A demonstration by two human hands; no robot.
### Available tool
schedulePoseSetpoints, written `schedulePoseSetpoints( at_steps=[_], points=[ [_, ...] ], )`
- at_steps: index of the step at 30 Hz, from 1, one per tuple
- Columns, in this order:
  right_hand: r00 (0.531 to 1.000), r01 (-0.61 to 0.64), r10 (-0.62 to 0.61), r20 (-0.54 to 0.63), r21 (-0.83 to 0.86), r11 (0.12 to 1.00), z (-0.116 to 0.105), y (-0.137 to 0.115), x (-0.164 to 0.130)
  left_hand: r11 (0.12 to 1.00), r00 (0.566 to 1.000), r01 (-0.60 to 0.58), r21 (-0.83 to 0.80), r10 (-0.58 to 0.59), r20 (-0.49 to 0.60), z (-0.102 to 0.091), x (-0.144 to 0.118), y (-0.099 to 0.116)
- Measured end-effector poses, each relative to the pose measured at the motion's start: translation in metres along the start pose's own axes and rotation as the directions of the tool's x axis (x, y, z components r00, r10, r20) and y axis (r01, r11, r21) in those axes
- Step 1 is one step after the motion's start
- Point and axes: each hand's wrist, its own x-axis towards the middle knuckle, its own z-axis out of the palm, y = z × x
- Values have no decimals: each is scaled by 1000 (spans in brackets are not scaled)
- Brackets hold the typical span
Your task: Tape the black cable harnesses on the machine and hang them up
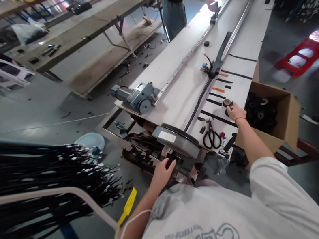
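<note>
My left hand [161, 174] is at the near end of the long white table [168, 81], just below a grey round drum [175, 141] with a white label. Its thumb and fingers close on a small dark piece I cannot make out. Over the table's right edge, my right hand [236, 113] has its fingers closed on a small black tape roll [226, 112]. A second roll with a tan core [227, 102] sits just beyond the fingertips. Black-handled scissors [211, 137] lie between the hands, beside black strips [217, 117] stuck along the edge.
A black cable bundle [201, 101] runs along the table beside a metal rail. A geared motor [140, 98] sits at the left corner. An open cardboard box [288, 113] of black parts stands right. Hanging cables [34, 178] fill the left. Another person [174, 1] works farther along.
</note>
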Motion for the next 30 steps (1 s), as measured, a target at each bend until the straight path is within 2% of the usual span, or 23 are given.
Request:
schedulePoseSetpoints(
  at_steps=[6,9,12,16,23,28,30],
  points=[
    [1000,-4,4,11,20,1000,0,0,0,997,995,74,-3,-73,67,-2,-23,-20],
    [1000,-8,7,18,34,999,-1,0,0,991,972,132,-8,-128,198,-3,-25,-30],
    [1000,-6,5,28,55,998,-1,0,1,993,947,119,-20,-108,302,-6,-26,-41],
    [1000,-3,1,28,84,996,-2,1,1,996,973,57,-64,-41,226,-5,-32,-47],
    [999,-4,-1,37,123,992,-3,2,-1,992,993,111,-58,-108,55,9,-28,-34],
    [999,4,-9,49,116,993,-5,3,-1,975,977,131,-178,-96,191,13,-19,-25],
    [998,6,-13,55,116,993,-6,3,-1,966,982,115,-233,-76,173,15,-17,-22]
  ],
)
